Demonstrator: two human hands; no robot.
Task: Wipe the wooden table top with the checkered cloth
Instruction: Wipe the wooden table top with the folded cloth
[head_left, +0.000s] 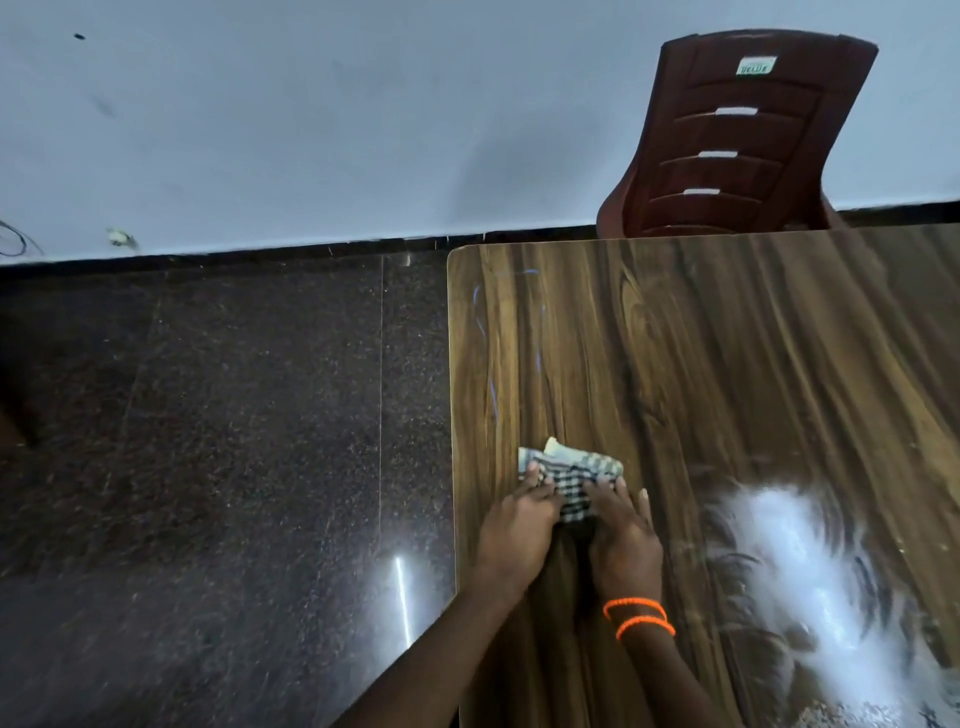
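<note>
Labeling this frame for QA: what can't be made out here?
Head view only:
- Cloth: near part covered by left hand and right hand.
- Table: right and near edges cut off by the frame; glare washes out the surface at lower right.
- Chair: seat and legs hidden behind the table; label too small to read.

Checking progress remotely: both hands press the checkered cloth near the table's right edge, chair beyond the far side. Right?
Not quite. The head view shows both hands, left and right, pressing the checkered cloth near the table's left edge. The chair does stand beyond the far side.
</note>
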